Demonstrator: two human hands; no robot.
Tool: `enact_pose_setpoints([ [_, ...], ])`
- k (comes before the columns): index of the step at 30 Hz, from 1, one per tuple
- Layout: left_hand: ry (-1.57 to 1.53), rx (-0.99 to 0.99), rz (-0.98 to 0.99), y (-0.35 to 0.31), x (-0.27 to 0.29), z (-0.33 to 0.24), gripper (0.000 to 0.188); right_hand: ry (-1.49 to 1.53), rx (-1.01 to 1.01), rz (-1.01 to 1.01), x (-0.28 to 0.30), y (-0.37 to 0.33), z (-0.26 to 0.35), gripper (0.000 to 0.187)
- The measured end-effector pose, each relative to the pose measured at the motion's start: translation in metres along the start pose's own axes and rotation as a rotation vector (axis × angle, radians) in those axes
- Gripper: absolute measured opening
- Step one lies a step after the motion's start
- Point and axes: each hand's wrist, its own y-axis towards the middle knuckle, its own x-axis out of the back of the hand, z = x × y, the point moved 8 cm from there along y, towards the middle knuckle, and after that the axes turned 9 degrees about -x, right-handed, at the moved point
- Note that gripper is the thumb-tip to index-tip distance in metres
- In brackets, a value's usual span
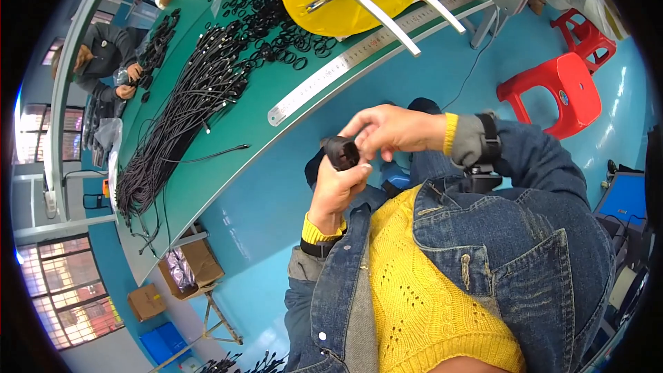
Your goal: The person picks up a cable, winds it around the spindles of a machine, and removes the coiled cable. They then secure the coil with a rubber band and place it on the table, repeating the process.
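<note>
My left hand (333, 192) is closed around a small black bundle (342, 153) with a dark hollow in its end; its exact kind cannot be made out. My right hand (404, 128) comes in from the right, its fingers bent and pinched together at the bundle's right side. Motion smears those fingertips a little, and whatever they pinch is hidden. Both hands are held in front of my body, off the near edge of the green table (228, 178). On that table lies a long pile of black cables (183, 121) with pale plug ends.
Many black rings (276, 41) are spread beyond the cables. A steel ruler (324, 86) runs along the table edge, near an upturned yellow stool (324, 0). Red stools (563, 93) stand on the right. A co-worker (110, 55) handles parts across the table. An open carton (200, 266) is below left.
</note>
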Motion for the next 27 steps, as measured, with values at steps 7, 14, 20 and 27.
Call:
enact_pose_setpoints([
  [7,0.154,-0.011,-0.024,-0.002,-0.003,0.002,0.024,-0.182,0.115,-0.37,0.008,-0.021,0.046,0.037],
  [14,0.818,-0.312,0.001,0.008,-0.003,0.004,0.024,-0.895,0.13,-0.34,-0.034,0.004,0.041,0.044],
  [20,-0.265,0.223,0.154,0.001,0.023,0.058,0.025,-0.683,0.136,-0.277,-0.011,0.008,0.032,0.049],
  [27,-0.634,-0.077,-0.091,0.004,0.008,0.022,0.053,-0.87,0.56,-0.391,-0.04,-0.004,0.038,0.081],
])
